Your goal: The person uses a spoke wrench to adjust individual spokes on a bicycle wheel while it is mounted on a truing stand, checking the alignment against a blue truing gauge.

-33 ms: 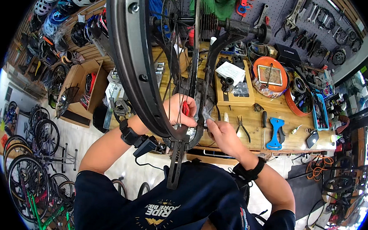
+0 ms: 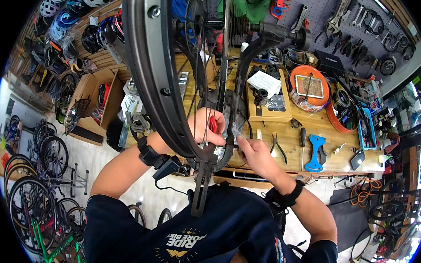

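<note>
A bicycle wheel rim with thin spokes stands upright in a dark truing stand, its hub and cogs at the top. Behind the spokes, low by the rim, my left hand is closed round a small red tool, whose exact kind I cannot make out. My right hand is just right of the stand's lower part, its thumb and finger pinched together. A bit of clear plastic shows beside those fingertips; whether they hold it is hidden. Below both hands, a slotted metal arm points toward me.
On the wooden bench to the right lie pliers, a screwdriver and a blue tool. Further back are a cardboard box with parts and a round orange tin. An open carton stands left.
</note>
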Motion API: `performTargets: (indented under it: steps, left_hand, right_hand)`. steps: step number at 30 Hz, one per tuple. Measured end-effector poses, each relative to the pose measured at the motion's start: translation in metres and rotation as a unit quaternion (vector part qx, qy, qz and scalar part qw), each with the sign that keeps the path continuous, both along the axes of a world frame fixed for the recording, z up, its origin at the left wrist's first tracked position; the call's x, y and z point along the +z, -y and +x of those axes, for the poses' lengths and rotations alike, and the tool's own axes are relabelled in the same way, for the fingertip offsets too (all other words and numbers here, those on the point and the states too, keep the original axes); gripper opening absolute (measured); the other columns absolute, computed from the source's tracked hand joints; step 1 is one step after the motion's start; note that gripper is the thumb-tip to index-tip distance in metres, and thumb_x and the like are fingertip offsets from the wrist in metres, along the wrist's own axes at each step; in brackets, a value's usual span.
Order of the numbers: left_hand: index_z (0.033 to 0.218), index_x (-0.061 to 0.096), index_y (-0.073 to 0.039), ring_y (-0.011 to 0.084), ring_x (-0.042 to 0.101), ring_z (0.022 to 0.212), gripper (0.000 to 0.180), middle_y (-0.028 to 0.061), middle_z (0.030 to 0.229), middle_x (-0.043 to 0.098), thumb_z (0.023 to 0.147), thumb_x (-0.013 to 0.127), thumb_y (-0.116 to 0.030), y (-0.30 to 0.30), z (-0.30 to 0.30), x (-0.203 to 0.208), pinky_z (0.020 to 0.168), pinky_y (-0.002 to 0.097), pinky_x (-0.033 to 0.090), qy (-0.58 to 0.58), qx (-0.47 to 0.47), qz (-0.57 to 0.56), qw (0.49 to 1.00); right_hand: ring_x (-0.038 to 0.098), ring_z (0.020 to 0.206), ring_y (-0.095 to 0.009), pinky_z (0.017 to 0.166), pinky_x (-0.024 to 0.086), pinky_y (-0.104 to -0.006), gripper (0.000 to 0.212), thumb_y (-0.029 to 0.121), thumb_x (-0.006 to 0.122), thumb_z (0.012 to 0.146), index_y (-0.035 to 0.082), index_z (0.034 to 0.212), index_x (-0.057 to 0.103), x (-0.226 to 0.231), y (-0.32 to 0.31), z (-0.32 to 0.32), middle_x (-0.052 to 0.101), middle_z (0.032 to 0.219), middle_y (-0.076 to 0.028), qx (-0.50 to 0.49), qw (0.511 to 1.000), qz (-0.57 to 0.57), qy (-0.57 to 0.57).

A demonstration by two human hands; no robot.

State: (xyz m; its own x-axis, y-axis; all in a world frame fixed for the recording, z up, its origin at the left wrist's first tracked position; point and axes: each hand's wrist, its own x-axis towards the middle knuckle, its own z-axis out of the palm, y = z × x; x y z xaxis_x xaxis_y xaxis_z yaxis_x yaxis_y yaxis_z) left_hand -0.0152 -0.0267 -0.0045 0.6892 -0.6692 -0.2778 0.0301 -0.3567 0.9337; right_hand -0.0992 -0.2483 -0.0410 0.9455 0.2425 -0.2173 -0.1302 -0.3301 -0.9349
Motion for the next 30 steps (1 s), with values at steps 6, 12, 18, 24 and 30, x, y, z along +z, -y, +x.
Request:
performTargets:
  steps: [6,12,18,24,30]
  left_hand:
    - [0.076,0.060,-0.008,0.0024,0.051,0.060,0.026,-0.0060,0.066,0.058,0.071,0.085,-0.012,-0.002,-0.002,-0.003,0.055,0.0200,0.037,0.004,0.005,-0.012,1.000]
    - [0.086,0.060,-0.008,0.0021,0.052,0.066,0.027,-0.0053,0.071,0.058,0.075,0.084,-0.014,-0.004,-0.001,0.002,0.058,0.0195,0.039,0.013,-0.020,-0.011,1.000]
    - [0.110,0.058,-0.005,0.0071,0.059,0.077,0.024,0.0069,0.102,0.071,0.097,0.061,-0.025,-0.027,-0.009,0.029,0.068,0.0218,0.047,-0.140,-0.059,-0.117,0.981]
    - [0.114,0.056,-0.004,0.0081,0.062,0.086,0.028,0.0064,0.098,0.070,0.098,0.058,-0.027,-0.024,-0.021,0.055,0.069,0.0205,0.046,-0.112,-0.070,-0.110,0.985]
    - [0.112,0.056,0.002,0.0099,0.057,0.076,0.046,0.0058,0.085,0.062,0.097,0.058,-0.042,-0.020,-0.040,0.091,0.068,0.0206,0.044,-0.085,0.002,-0.213,0.973]
  right_hand:
    - [0.051,0.058,-0.016,0.058,0.044,-0.0348,0.043,0.032,0.056,0.099,-0.006,0.079,0.061,0.005,0.006,0.001,0.055,0.062,-0.011,0.032,0.998,0.029,-0.033]
    - [0.048,0.057,-0.020,0.058,0.044,-0.0367,0.034,0.026,0.061,0.096,-0.006,0.084,0.061,-0.003,0.008,0.001,0.054,0.064,-0.016,0.045,0.996,0.004,0.076]
    - [0.047,0.057,-0.021,0.058,0.044,-0.0374,0.035,0.028,0.059,0.097,-0.006,0.087,0.061,-0.007,0.010,0.003,0.053,0.064,-0.017,0.051,0.997,0.012,0.063]
    - [0.051,0.060,-0.022,0.060,0.044,-0.0378,0.038,0.030,0.057,0.098,-0.005,0.086,0.060,0.000,0.012,0.004,0.054,0.065,-0.016,0.064,0.997,-0.001,0.040]
    - [0.055,0.063,-0.021,0.061,0.046,-0.0369,0.040,0.033,0.055,0.100,-0.004,0.087,0.060,-0.001,0.015,0.003,0.057,0.068,-0.014,0.076,0.996,0.007,0.044]
